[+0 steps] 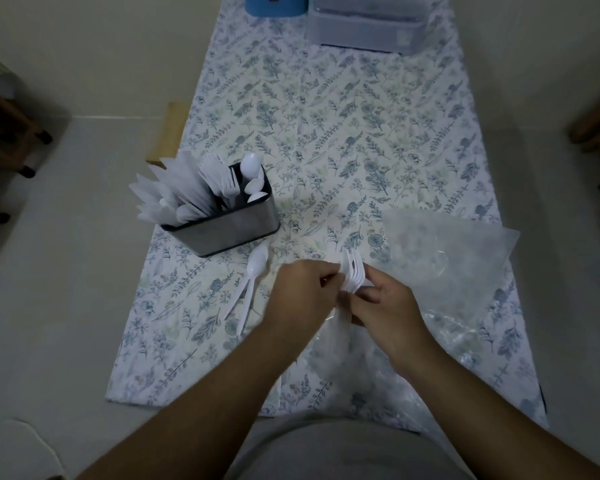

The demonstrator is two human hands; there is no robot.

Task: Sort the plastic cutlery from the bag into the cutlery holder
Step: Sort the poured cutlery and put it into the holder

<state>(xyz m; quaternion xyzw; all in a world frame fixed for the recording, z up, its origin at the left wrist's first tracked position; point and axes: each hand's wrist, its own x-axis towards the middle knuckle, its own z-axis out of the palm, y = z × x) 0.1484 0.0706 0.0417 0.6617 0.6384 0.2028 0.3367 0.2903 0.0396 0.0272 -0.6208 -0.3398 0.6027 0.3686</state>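
Stack of white plastic forks (353,273) at lower centre of frame, tines pointing up-frame, held between both hands just above the tablecloth. Right hand (387,303) curled around the fork handles from the right side, fingers clamped on the bundle. Left hand (303,292) meets it from the left, fingertips pinching at the same fork stack; exact finger contact partly hidden. Clear plastic bag (465,265) lies crumpled right of the hands, spreading toward the lower right of the frame and under the right forearm; contents hard to tell through the plastic. Two or three white spoons (253,282) lie loose on the cloth just left of the left hand, bowls up-frame, handles fanned toward the lower left. Metal cutlery holder (229,230) stands at centre left, near the table's left edge, just above the loose spoons: spoons in its right compartment, forks in the middle, wrapped or flat white pieces fanning out of the left end. Floral tablecloth (343,133) covers the long table. Blue container (274,5) and clear plastic storage box (368,29) at top of frame, side by side. Wooden furniture at far left and right edges.
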